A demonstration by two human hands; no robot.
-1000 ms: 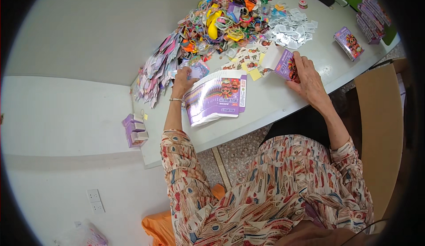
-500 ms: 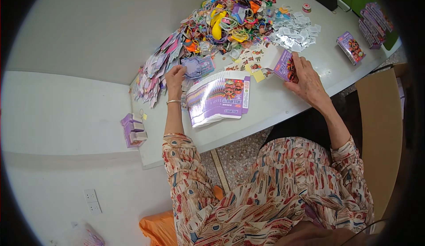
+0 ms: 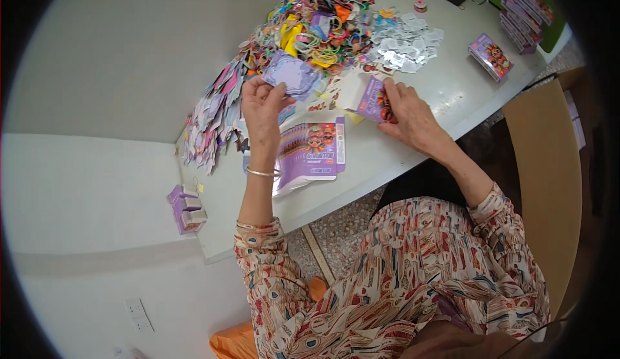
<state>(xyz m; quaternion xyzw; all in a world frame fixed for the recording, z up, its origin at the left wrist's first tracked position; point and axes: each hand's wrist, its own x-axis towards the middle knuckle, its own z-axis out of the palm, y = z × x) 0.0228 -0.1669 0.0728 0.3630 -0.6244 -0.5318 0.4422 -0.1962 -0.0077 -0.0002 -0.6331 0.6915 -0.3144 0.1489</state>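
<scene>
My left hand [image 3: 263, 108] pinches a pale lilac card [image 3: 292, 76] with a wavy border, raised over the table. Thumb and fingers of my right hand [image 3: 413, 115] close round a small purple box [image 3: 374, 100] with a red cartoon picture; its white end flap stands toward the left. Between my hands, near the table's front edge, lies a fanned stack of flat purple boxes [image 3: 313, 149]. Behind it are small picture stickers [image 3: 328, 94], partly covered by the card. A heap of purple and pink cards [image 3: 216, 116] spreads left of my left hand.
Colourful hair ties and trinkets [image 3: 316, 26] are heaped at the back, beside many small white packets [image 3: 407, 42]. One filled purple box [image 3: 491, 57] stands at the right, near a stack of boxes [image 3: 522, 20]. An open cardboard carton [image 3: 542, 165] sits right of the table.
My left hand has lifted the lilac card off the table and moved it toward the purple box. My right hand still holds the box. The whole view has shifted slightly.
</scene>
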